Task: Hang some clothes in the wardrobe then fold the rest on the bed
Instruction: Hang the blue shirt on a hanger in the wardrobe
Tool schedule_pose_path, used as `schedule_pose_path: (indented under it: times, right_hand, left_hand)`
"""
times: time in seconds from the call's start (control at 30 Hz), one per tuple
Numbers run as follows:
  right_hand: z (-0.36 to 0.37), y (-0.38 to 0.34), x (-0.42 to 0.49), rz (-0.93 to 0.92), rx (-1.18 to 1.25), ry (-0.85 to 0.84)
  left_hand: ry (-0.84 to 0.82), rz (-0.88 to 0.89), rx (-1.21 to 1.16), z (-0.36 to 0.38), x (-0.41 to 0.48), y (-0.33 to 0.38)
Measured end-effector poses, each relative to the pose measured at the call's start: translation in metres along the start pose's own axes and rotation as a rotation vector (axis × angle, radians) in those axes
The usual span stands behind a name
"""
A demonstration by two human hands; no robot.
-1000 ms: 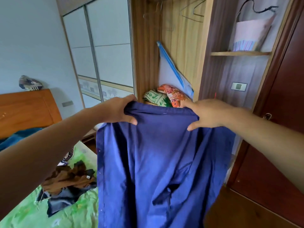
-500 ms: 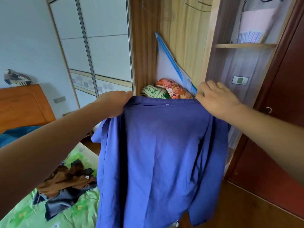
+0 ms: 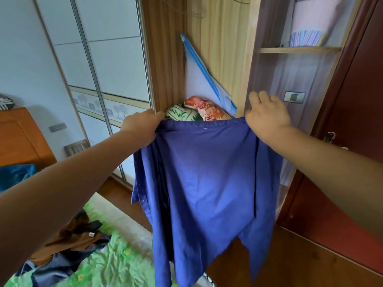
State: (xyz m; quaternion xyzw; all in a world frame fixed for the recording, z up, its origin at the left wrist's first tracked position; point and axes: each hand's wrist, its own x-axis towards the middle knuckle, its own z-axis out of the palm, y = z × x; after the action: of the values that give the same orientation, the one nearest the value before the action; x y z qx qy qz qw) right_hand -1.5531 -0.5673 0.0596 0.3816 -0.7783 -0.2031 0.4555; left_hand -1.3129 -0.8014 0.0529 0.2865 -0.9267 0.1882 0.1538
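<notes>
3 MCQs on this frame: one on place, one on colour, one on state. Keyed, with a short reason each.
1. Where does the pile of brown and dark clothes lie?
A. On the green bed cover, lower left
B. On the wardrobe shelf
C. On the wooden floor by the door

2. What colour is the shirt held up in front of the wardrobe?
A. Red
B. Blue
C. White

3. How is the shirt held?
A. By the left hand alone
B. By both hands at its top edge
C. It hangs on a hanger, hands off

Answers:
1 A: the pile of clothes rests on the green bed cover.
2 B: the shirt is plain blue all over.
3 B: the left hand grips one top corner and the right hand the other, with the cloth hanging below.
</notes>
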Motion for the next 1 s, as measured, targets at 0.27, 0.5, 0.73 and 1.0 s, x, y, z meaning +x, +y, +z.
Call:
schedule_pose_path:
  times: [0.27, 0.5, 0.73, 1.0]
  right_hand:
    - [0.091, 0.013, 0.039, 0.074, 0.555, -0.227]
    - [0.151, 0.023, 0.065, -0.097, 0.5, -0.067]
    - [0.182, 0.023, 0.089, -0.137, 0.652, -0.069]
    - [0.198, -0.004, 0.122, -0.186, 0.694, -0.077]
  left_hand:
    - [-0.097, -0.069, 0.022, 0.029, 0.076, 0.039]
    - [-0.149, -0.184, 0.089, 0.049, 0.121, 0.062]
    - [-0.179, -0.253, 0.085, 0.054, 0.136, 0.061]
    - [-0.191, -0.338, 0.107, 0.051, 0.135, 0.047]
